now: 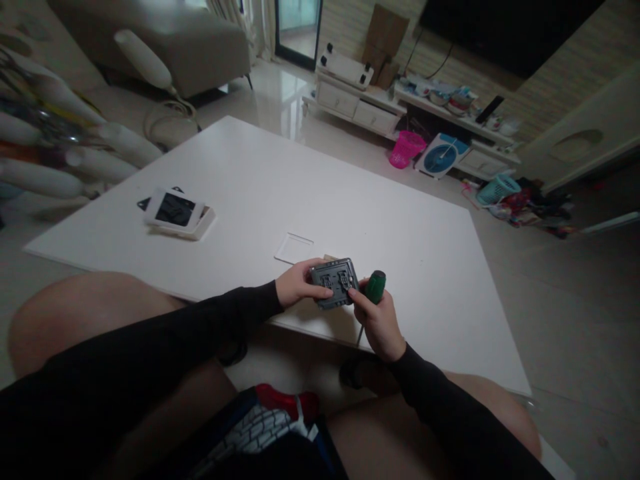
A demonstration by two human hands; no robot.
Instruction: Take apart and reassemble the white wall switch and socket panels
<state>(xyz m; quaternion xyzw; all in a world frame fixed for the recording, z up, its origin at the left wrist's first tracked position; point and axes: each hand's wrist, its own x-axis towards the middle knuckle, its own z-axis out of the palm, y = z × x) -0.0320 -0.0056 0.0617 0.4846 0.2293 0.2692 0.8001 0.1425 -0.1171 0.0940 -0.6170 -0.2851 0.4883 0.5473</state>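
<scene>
Over the table's near edge I hold a dark grey wall socket plate (pixel 336 283), tilted with two sets of switch or socket parts facing up. My left hand (pixel 301 283) is closed on its left side, thumb on the front. My right hand (pixel 381 320) has a green-handled screwdriver (pixel 376 287) gripped in it, the shaft pointing down below the hand. A finger of that hand also touches the plate's right edge. Just beyond lies a thin white rectangular frame (pixel 294 248), flat on the table.
The white table (pixel 400 227) spreads out ahead. A white box with dark pieces (pixel 180 215) sits on its left part. White rounded chair-like parts (pixel 100 153) crowd the left side. A pink basket (pixel 406 148) and a blue fan (pixel 441 157) stand on the floor beyond.
</scene>
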